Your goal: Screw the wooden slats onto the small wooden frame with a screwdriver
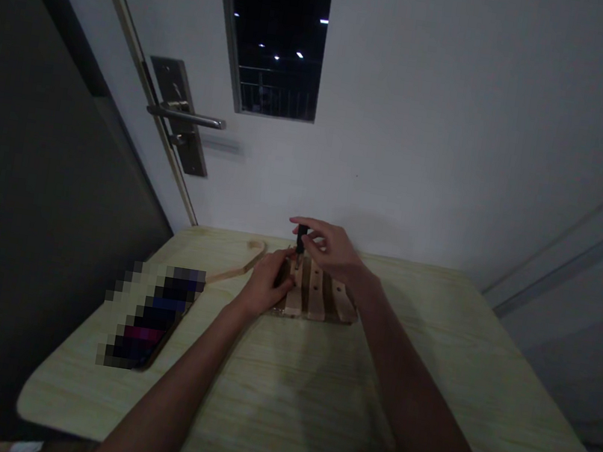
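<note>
A small slatted wooden piece [318, 300] with holes in its slats lies on the pale wood-grain table [310, 393] near the far edge. My left hand [265, 286] rests closed on its left end, fingers curled over the edge. Just above the slats, my right hand [332, 249] pinches a small black tool or knob [301, 237] between thumb and fingers, upright over the left slats. What the black piece is cannot be made out in the dim light.
A curved wooden strip [242, 266] lies on the table left of the slatted piece. A blurred dark flat object [152, 317] sits at the table's left. Behind stand a white wall, a door with a metal lever handle [185, 116], and a dark window.
</note>
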### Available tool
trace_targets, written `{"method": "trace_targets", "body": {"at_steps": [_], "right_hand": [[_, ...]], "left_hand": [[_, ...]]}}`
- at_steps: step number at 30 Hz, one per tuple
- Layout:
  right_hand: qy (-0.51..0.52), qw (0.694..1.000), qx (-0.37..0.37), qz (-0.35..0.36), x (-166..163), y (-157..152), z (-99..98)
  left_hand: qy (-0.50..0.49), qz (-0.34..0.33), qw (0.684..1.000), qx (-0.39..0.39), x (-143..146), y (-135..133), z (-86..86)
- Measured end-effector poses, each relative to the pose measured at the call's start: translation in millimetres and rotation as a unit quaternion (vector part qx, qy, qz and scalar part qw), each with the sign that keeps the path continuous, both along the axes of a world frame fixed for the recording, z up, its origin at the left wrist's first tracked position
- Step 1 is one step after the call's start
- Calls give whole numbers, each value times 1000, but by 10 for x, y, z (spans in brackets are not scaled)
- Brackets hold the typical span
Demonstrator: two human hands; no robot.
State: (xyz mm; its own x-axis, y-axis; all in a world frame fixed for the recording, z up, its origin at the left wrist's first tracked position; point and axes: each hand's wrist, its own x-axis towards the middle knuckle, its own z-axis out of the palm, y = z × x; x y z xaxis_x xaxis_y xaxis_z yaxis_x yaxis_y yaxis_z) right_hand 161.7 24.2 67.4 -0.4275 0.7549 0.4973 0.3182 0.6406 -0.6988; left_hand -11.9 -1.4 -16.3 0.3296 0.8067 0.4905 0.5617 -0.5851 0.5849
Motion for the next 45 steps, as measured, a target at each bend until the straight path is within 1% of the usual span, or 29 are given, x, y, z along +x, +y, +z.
{"method": "trace_targets", "body": {"at_steps": [5,8,10,15,19,27,29,33,36,42,45], "right_hand": [[-7,1000,12,3,23,34,-3],[-7,1000,21,22,34,31,12],[-10,999,20,34,28,14,30],[-22,999,8,36,-15,-28,57],[-13,1000,5,11,-35,-27,47],[-24,997,40,-54,-32,17,-11],[-24,997,57,-54,-21,25,-16],[-43,994,95,-31,-9,20,-3],[-51,995,81,-24,-13,0,6],[-15,1000,20,4,-30,-5,-6],[-9,1000,18,10,-29,7,5]], "left_hand": [[-1,4,1000,6,-8,20,-41],[-7,3,1000,2,-5,28,-57],[-8,2,1000,1,0,28,-56],[-4,7,1000,-1,11,18,-34],[-4,4,1000,-1,8,23,-30],[-10,3,1000,-3,7,24,-36],[-7,-1,1000,0,5,21,-28],[-5,-6,1000,9,-3,29,-34],[-9,-5,1000,9,-6,35,-49],[-8,2,1000,-8,12,6,-11],[-1,7,1000,-8,16,0,1]]}}
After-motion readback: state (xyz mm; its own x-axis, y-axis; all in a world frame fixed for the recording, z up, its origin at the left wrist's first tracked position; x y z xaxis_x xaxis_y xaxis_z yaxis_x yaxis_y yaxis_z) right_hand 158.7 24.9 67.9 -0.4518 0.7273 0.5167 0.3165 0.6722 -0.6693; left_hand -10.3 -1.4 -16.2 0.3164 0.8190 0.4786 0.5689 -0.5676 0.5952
